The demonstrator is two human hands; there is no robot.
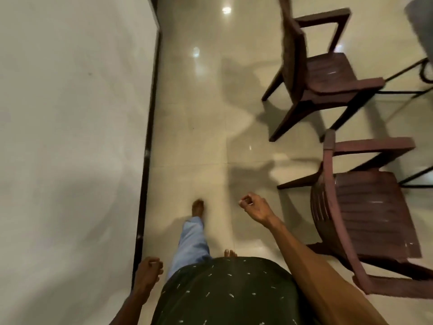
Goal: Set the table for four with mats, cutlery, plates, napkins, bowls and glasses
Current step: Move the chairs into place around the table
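Observation:
No mats, cutlery, plates, napkins, bowls or glasses show in the head view. I look down at a glossy tiled floor while walking. My left hand [150, 269] hangs by my hip near the wall, fingers loosely curled, holding nothing. My right hand [254, 207] swings out in front beside a chair, fingers loosely curled, also holding nothing. One bare foot [198, 207] is stepped forward on the tiles.
A pale wall [70, 137] with a dark skirting strip [150, 137] runs along the left. Two brown plastic chairs stand on the right, one far [328, 73] and one near [365, 219]. Black metal table legs [403, 92] show at the right edge. A floor corridor [199, 113] lies between.

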